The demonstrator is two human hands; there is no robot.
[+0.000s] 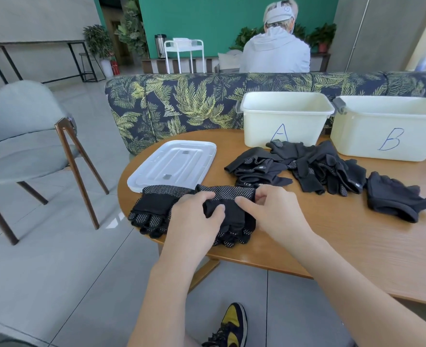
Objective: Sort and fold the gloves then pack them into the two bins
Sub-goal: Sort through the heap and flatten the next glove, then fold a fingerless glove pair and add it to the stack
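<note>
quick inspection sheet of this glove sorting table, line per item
surface: wooden table, rounded edge, beside a leaf-print sofa
job's things: dotted glove being folded at the front edge; second dotted glove to its left; heap of black gloves before the bins; single black glove at right; bin A and bin B, no gloves visible in them
clutter: bin lid lying flat
grippers: left hand and right hand both pinch the dotted glove
cables: nothing seen
surroundings: grey chair, seated person behind the sofa
</note>
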